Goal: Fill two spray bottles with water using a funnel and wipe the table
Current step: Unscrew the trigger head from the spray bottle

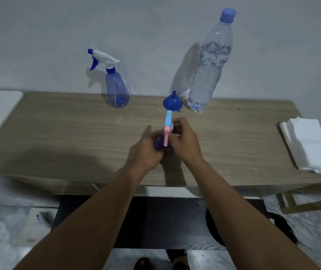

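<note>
My left hand (148, 151) is curled round the dark blue body of a small spray bottle (158, 143), gripping it low at the middle of the wooden table (58, 133), a little nearer my edge than the wall. My right hand (183, 141) closes on the neck of that bottle, fingers and thumb bent round the collar just under the pink and light-blue spray head (167, 129). The head's light-blue part points away from me and its pink part points back toward me. I cannot tell whether the bottle's base touches the table, because my hands hide it. Just beyond the spray head a blue funnel (172, 102) sits mouth down with its spout pointing up. The nozzle overlaps its rim in my view, but whether they touch I cannot tell. Just right of the funnel, against the wall, a tall clear water bottle (208, 65) stands upright with its blue cap on, holding water to well above half. To the far left of the funnel a second spray bottle (116, 88) stands upright, pale blue and see-through, with a white and blue trigger head screwed on and its nozzle facing left. At the right end of the table lies a stack of white paper napkins (309, 145), well apart from my hands.
</note>
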`<state>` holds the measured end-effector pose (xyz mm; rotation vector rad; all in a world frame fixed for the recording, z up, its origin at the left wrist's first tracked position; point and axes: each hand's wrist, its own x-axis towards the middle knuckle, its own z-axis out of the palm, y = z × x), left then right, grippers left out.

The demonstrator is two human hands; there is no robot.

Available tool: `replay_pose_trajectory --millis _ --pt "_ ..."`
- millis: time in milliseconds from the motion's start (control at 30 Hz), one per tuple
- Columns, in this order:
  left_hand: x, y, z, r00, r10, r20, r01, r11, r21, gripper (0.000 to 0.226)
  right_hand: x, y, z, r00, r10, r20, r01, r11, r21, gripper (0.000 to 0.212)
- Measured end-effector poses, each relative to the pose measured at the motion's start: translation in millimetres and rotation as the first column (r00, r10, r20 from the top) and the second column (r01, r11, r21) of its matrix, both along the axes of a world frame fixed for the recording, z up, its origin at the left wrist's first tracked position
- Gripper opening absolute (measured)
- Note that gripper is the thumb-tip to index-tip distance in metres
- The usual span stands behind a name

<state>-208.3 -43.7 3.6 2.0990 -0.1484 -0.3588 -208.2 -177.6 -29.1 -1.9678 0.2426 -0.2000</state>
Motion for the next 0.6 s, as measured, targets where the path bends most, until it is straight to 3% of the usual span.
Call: replay_pose_trajectory --millis 67,200,333,500,600 --pt "1.9 -0.5 0.1 1.000 -0.016 0.005 0.016 1.000 0.017 0.053 -1.2 0.6 -0.1 1.000 0.010 0.011 -0.010 1.000 -0.004 0.024" --pt "2.2 0.1 -0.6 1.000 0.000 -0.006 0.000 1.000 0.019 0.043 -5.4 2.0 2.2 1.000 0.028 -0.009 -0.028 1.000 0.002 0.037" --pt "2.2 0.6 -1.7 0.999 -0.031 0.009 0.031 0.999 0.027 0.054 -3.3 -0.7 1.6 1.000 0.028 0.010 -0.027 0.999 -0.019 0.025" --pt "3.8 -2.3 -2.7 1.000 -0.026 -0.014 0.027 1.000 0.016 0.055 -8.0 2.5 4.5 0.999 0.031 0.015 -0.031 1.000 0.006 0.040" --pt "3.4 -2.3 -5.4 1.000 0.000 -0.018 0.000 1.000 -0.012 0.054 -6.5 3.2 3.2 1.000 0.007 0.027 -0.007 1.000 0.019 0.026"
